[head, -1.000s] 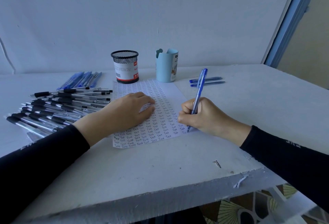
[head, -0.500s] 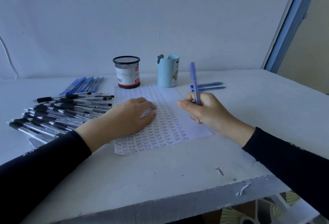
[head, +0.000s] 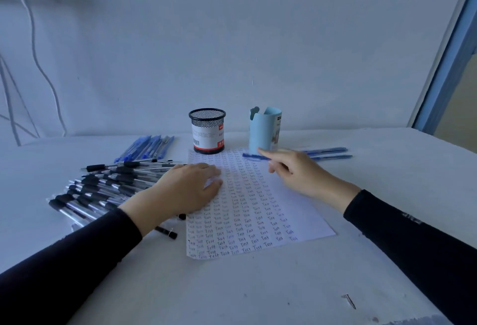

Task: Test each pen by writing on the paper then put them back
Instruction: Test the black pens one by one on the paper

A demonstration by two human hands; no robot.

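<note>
The left hand (head: 188,190) lies flat, fingers straight, on the white paper sheet full of small written words (head: 304,211); it should press down so the sheet cannot slide. The right hand (head: 296,173) pinches a thin blue plastic pen (head: 251,156) just in front of the light blue cup (head: 263,131). I think it should lay it softly beside the two blue pens (head: 327,153).

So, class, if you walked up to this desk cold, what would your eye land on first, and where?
The sheet of paper at the centre of the table, covered in rows of the handwritten word Test, with the left hand resting flat on it. Next, the pile of black-gripped pens fanned out at the left. Then the right hand holding a blue pen in front of the light blue cup.
</note>
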